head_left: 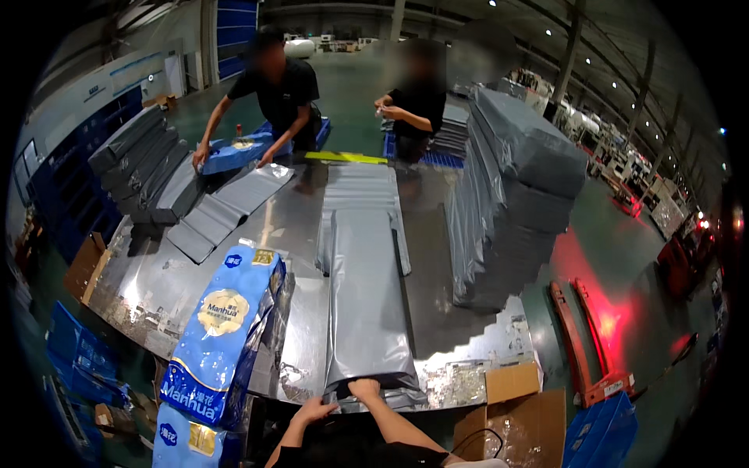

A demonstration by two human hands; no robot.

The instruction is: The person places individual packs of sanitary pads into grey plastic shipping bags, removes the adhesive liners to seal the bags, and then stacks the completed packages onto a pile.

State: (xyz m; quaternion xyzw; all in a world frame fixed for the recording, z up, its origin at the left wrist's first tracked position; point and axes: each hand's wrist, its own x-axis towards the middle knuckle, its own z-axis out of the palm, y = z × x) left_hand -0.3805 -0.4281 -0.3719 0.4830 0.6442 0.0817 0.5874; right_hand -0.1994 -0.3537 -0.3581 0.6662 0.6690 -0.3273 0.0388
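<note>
A long grey plastic bag (369,296), filled out and smooth, lies lengthwise on the metal table in front of me. Its near end is loose and crumpled at the table's edge. My left hand (316,409) pinches the left corner of that end. My right hand (364,388) is closed at the middle of the bag's mouth, its fingertips partly hidden by the plastic. Under the bag's far end is a stack of flat grey bags (360,187). Just left lies a long blue tissue pack (222,312) on grey plastic, with another blue pack (183,437) nearer me.
Tall piles of filled grey bags stand on the right (499,203) and far left (140,164). Across the metal table (300,312), one person (282,90) handles a blue pack; another (421,109) stands beside. A cardboard box (511,429) and red pallet jack (589,343) are right.
</note>
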